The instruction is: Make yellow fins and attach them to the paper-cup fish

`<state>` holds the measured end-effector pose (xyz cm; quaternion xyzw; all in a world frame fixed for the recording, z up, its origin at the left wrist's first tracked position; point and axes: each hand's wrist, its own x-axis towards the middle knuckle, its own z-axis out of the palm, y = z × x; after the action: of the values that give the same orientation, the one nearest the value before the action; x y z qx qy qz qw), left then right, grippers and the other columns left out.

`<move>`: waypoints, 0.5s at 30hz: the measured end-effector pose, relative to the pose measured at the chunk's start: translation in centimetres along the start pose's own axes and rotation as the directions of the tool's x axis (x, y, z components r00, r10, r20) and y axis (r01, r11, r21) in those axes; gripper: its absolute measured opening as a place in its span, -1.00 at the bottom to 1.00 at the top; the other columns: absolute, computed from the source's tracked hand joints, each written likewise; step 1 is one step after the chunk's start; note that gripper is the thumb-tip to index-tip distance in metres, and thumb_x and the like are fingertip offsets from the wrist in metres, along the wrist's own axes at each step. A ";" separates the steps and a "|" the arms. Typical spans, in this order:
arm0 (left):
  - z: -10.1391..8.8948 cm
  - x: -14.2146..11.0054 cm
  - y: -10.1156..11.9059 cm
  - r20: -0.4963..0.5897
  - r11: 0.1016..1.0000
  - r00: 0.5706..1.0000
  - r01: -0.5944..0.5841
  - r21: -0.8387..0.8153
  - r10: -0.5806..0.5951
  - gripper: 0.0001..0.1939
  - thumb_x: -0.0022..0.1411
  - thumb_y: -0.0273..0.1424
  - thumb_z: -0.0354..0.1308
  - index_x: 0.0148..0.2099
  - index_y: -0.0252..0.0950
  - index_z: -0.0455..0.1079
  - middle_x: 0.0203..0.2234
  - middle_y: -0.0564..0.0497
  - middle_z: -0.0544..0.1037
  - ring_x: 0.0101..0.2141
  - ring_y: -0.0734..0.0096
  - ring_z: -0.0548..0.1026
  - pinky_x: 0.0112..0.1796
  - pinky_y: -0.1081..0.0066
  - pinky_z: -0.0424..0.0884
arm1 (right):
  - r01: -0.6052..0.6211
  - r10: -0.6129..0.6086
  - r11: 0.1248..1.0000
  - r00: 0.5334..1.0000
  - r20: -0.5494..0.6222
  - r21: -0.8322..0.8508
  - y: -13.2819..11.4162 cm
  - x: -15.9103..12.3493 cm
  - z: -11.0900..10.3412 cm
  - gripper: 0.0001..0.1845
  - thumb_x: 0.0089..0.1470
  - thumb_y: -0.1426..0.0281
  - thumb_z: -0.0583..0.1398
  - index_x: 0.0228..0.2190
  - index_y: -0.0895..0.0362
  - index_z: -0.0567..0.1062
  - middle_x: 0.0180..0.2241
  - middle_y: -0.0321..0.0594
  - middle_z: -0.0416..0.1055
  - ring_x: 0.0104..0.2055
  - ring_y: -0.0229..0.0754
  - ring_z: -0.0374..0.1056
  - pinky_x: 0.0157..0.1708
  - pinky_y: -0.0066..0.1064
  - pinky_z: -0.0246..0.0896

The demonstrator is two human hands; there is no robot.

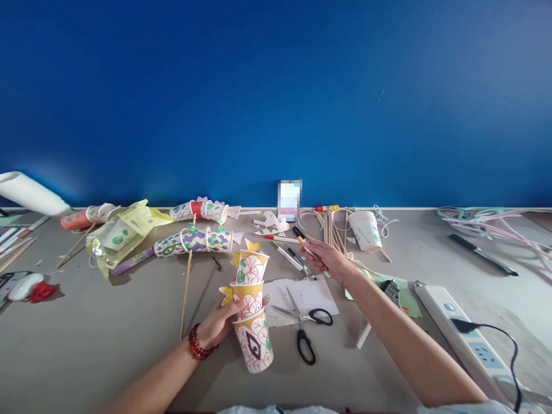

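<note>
My left hand [224, 319] is closed around a paper-cup fish [253, 339] made of three cups in a row, drawn with red scales, orange bands, a dark eye and yellow fins. The fish stands tilted above the table, its eye end toward me. Farther off, my right hand [325, 257] pinches a marker [301, 237] with a dark end and an orange-and-white barrel. Several other pens, among them a green-tipped marker [287, 256], lie beside that hand. Between the hands, opened scissors [307, 322] with black handles rest partly on a white paper sheet [321, 293].
Other cup fish, one purple-and-green [198, 241], lie at the left beside a yellow plastic bag [142, 221]. A phone [289, 200] leans on the blue wall. Wooden sticks [331, 230] and a white cup [365, 231] stand right of it. A power strip [468, 330] runs along the right.
</note>
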<state>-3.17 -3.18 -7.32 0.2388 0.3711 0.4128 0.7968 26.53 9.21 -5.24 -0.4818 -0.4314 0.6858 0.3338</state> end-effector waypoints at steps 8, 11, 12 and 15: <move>-0.9 0.1 -0.5 -0.017 1.000 1.000 0.007 0.008 -0.007 -0.52 -0.01 -0.16 0.46 -0.09 -0.37 0.61 -0.12 -0.23 0.67 -0.11 -0.01 0.61 -0.06 0.13 0.51 | 0.006 -0.006 1.000 1.000 -0.014 0.004 0.1 -0.1 0.0 -0.52 -0.01 -0.02 0.34 -0.32 0.12 0.44 -0.59 -0.48 0.09 -0.65 -0.47 -0.19 -0.68 -0.56 -0.38; -1.2 0.3 -0.6 -0.016 1.000 1.000 -0.005 0.008 0.005 -0.46 0.01 -0.16 0.45 -0.02 -0.37 0.58 -0.12 -0.24 0.67 -0.11 -0.03 0.61 -0.04 0.10 0.50 | 0.037 -0.038 0.999 0.997 -0.067 -0.022 0.2 -0.1 -0.2 -0.51 0.00 -0.04 0.33 -0.30 0.13 0.47 -0.58 -0.46 0.13 -0.65 -0.47 -0.18 -0.68 -0.54 -0.37; -1.3 0.3 -0.7 -0.016 1.000 1.000 -0.013 0.006 0.013 -0.44 0.01 -0.17 0.45 0.01 -0.37 0.57 -0.12 -0.24 0.67 -0.11 -0.02 0.61 -0.04 0.10 0.50 | 0.049 -0.051 0.998 0.995 -0.084 -0.025 0.2 -0.1 -0.4 -0.51 0.00 -0.03 0.32 -0.29 0.14 0.48 -0.57 -0.45 0.15 -0.65 -0.46 -0.15 -0.68 -0.53 -0.35; -1.3 0.3 -0.7 0.000 1.000 1.000 -0.027 0.006 0.027 -0.42 0.04 -0.17 0.43 0.06 -0.38 0.54 -0.10 -0.27 0.66 -0.09 -0.05 0.61 -0.06 0.11 0.50 | 0.074 -0.072 0.997 0.993 -0.098 0.016 -0.1 0.0 -1.3 -0.53 0.02 -0.01 0.31 -0.31 0.16 0.50 -0.56 -0.41 0.19 -0.63 -0.43 -0.04 -0.67 -0.50 -0.20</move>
<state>-3.76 -3.21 -8.67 0.2460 0.3690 0.4227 0.7904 27.76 9.55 -5.36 -0.4953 -0.4252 0.6530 0.3839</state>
